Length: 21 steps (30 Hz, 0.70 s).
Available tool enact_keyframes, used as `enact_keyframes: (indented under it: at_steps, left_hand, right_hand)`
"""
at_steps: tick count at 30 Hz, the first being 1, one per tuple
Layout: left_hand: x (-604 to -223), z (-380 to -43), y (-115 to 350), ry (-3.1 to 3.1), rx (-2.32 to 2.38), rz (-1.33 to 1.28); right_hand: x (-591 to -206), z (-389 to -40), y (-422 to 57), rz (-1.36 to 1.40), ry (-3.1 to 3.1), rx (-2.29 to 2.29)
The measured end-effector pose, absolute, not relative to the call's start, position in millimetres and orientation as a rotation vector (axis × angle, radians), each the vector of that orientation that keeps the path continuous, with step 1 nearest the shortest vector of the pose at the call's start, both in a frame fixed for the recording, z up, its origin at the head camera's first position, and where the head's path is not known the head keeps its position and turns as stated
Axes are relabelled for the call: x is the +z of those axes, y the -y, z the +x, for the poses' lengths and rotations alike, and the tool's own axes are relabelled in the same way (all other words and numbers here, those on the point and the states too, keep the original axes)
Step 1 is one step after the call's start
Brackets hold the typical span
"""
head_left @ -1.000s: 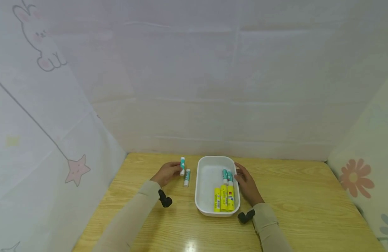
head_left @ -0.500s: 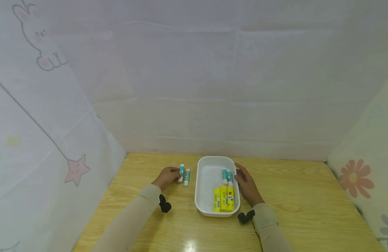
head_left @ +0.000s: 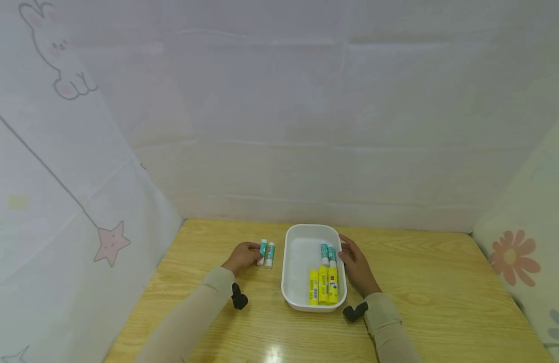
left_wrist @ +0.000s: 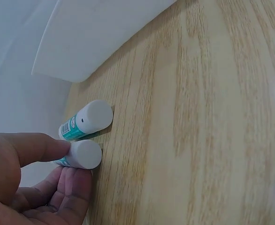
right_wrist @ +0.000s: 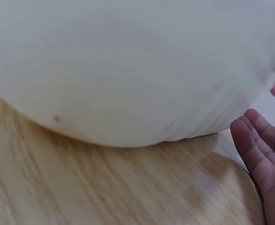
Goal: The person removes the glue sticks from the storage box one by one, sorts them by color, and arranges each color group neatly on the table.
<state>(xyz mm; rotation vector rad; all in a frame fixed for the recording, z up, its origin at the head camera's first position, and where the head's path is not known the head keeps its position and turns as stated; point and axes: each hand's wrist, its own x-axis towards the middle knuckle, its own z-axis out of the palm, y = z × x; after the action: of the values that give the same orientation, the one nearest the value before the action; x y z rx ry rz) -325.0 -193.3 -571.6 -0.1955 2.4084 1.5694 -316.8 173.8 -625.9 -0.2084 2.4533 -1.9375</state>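
My left hand (head_left: pixel 242 257) pinches a small teal-and-white glue stick (head_left: pixel 262 252) between thumb and fingers, at the table's surface left of the tray. In the left wrist view its white end (left_wrist: pixel 87 154) shows between them. Just to its right lies a matching glue stick (left_wrist: pixel 93 117). A white plastic tray (head_left: pixel 290 272) stands in the middle, holding two teal-and-white glue sticks (head_left: pixel 324 254) and three larger yellow ones (head_left: pixel 323 286). My right hand (head_left: pixel 357 267) rests against the tray's right side, fingers fairly straight; in the right wrist view the fingers (right_wrist: pixel 264 140) are beside its outer wall.
The wooden table (head_left: pixel 424 292) extends to both sides and in front of the tray. White cloth (head_left: pixel 324 166) hangs behind the table's far edge, with printed cloth at the left and right. A small black device sits on each wrist.
My left hand has lowered the glue stick toward me, bringing it down beside the one lying on the table. The right hand and the tray stay where they were.
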Motion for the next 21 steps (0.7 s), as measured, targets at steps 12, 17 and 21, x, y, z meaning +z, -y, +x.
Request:
enact_keyframes:
  at_steps: [12,17,21]
  left_hand:
    - [-572.1,-320.6,194.3,-2.412,1.558,-0.190]
    - [-572.3,-319.8,193.4,-2.418,1.570,-0.183]
    - [-574.8,-319.7,193.8,-2.394,1.619,-0.167]
  right_hand:
    - [-623.6,-315.7,-172.1,-0.188,-2.466,-1.918]
    - [-623.6,-316.5,-173.1,-0.210,-2.460,-1.931]
    - [-623.2,-316.6,-173.8,-0.208,-2.448,-1.933]
